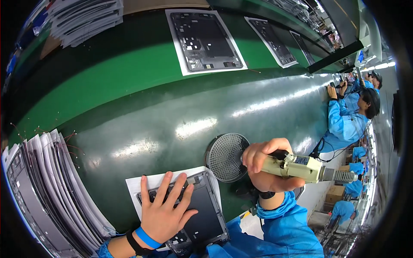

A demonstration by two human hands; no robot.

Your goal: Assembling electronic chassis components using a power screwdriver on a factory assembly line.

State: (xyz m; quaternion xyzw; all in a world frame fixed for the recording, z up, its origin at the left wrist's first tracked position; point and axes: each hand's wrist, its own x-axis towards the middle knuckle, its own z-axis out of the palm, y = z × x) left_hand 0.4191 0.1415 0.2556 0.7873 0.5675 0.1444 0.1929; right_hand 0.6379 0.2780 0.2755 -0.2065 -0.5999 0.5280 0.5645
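Observation:
My left hand (165,210) lies flat with its fingers spread over a dark tablet housing (202,206). That housing rests on a white paper sheet (134,189) at the near edge of the bench. In my right hand (271,167) is a cream electric screwdriver (299,167), gripped round its body and tilted sideways, its spring-like end pointing right. Just left of the right hand stands a round, dark dish with a perforated grid top (227,157). The screwdriver's tip is hidden behind my fingers, and it is held above the bench, apart from the housing.
Many housings with paper between them stand stacked (56,189) at the left, thin wires sticking out. A green conveyor belt (129,73) carries a housing on paper (206,41) and further ones beyond. More sheets are piled (86,21) at the far left. A co-worker in blue (346,122) sits at the right.

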